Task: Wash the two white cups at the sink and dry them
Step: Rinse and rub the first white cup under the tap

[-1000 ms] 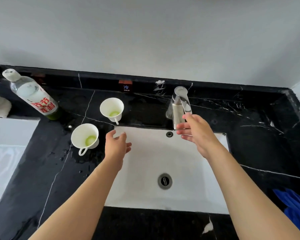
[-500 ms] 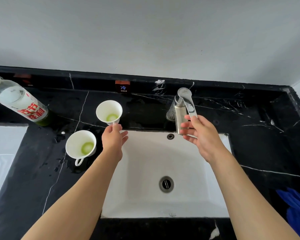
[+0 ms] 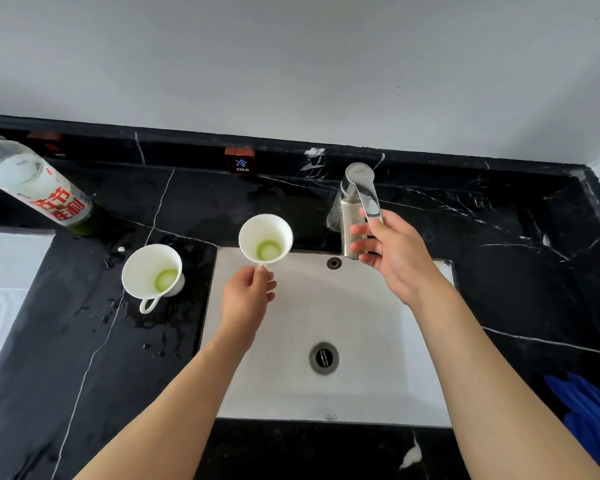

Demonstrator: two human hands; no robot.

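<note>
My left hand [image 3: 246, 299] grips the handle of a white cup [image 3: 265, 242] with a green ring at its bottom, holding it over the back left edge of the white sink [image 3: 291, 306]. The second white cup [image 3: 152, 271], also with green residue inside, stands on the wet black counter left of the sink, its handle pointing toward me. My right hand [image 3: 392, 254] holds the lever of the chrome faucet [image 3: 359, 199] at the back of the sink. No water runs from the spout.
A tilted clear bottle [image 3: 39, 188] with red lettering stands at the back left. A blue cloth [image 3: 589, 414] lies on the counter at the lower right. A second white basin [image 3: 4, 289] sits at the far left. The drain [image 3: 323, 357] is in the middle of the sink.
My left hand took the far cup by its handle and carried it right, over the sink's edge. My right hand closed on the faucet lever.
</note>
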